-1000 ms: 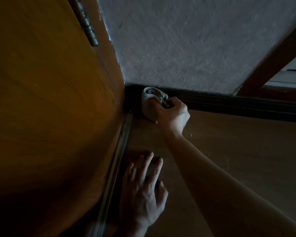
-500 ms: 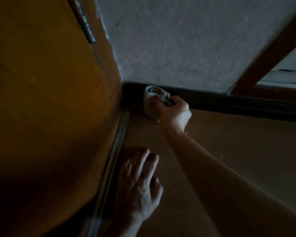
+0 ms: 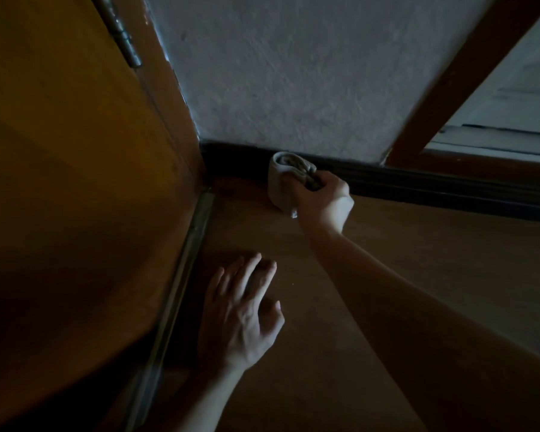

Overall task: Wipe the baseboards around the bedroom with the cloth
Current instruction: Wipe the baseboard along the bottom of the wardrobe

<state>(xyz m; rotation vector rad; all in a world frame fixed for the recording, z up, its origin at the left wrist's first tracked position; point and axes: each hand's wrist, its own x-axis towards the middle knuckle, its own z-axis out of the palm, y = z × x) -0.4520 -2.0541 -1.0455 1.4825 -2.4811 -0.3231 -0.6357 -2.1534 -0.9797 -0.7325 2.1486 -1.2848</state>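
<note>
Dim corner of a room, viewed from above. The right grip (image 3: pixel 323 204) grasps a bunched pale cloth (image 3: pixel 280 183), which lies against the dark baseboard (image 3: pixel 418 186) at the foot of the grey textured wall (image 3: pixel 293 73), near the corner formed with the wooden door (image 3: pixel 75 151). The left grip (image 3: pixel 240 313) is released, fingers straight and flat on the brown floor (image 3: pixel 434 275), just beside the metal strip (image 3: pixel 181 275) at the door's foot. A hinge (image 3: pixel 123 32) shows at upper left.

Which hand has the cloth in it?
The right hand, up at the dark baseboard, grips the bunched grey cloth. The left hand holds nothing; it rests flat on the brown floor beside the door.
</note>
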